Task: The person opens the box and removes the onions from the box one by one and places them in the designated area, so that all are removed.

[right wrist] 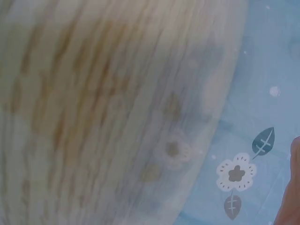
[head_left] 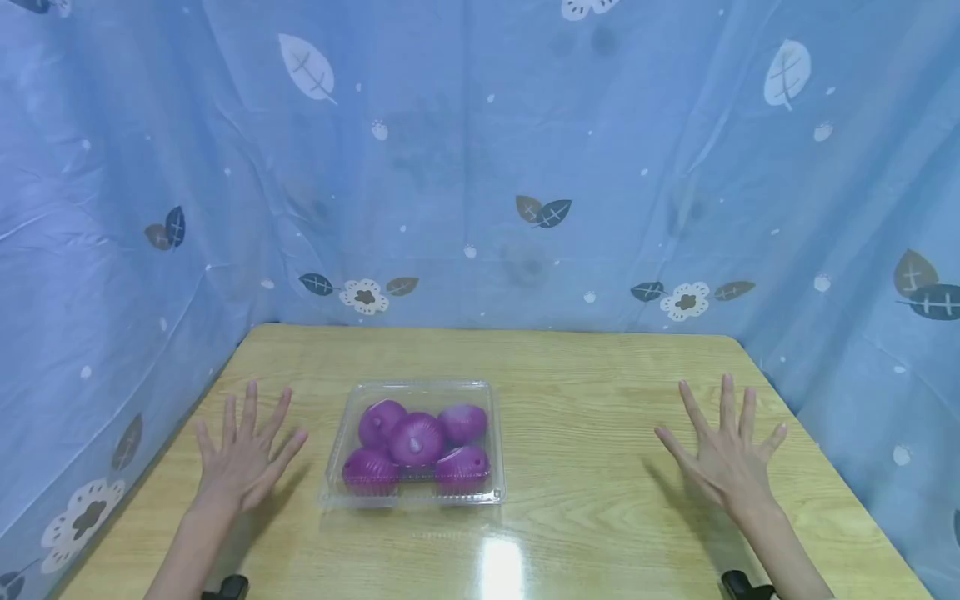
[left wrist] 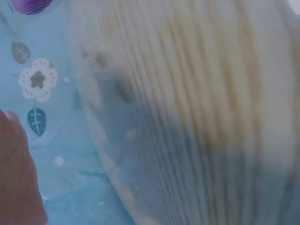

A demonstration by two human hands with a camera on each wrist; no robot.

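Note:
A clear plastic clamshell box [head_left: 495, 492] sits left of centre on the table, its lid down. Inside it lie several purple onions [head_left: 417, 439], one in the middle over the others. To the left of the box, my left hand [head_left: 243, 454] is spread with fingers straight, holding nothing. On the far right side, my right hand [head_left: 727, 458] is spread the same way, well apart from the box. The left wrist view catches a bit of purple onion [left wrist: 30, 3] at its top left corner and part of the left hand [left wrist: 18, 173] at its edge.
The wood-grain table [head_left: 585, 417] has a rounded far edge. Blue curtain [head_left: 480, 167] with leaves and flowers hangs behind it and on both sides. A black wrist strap part [head_left: 225, 588] shows below the left hand, another [head_left: 746, 586] below the right.

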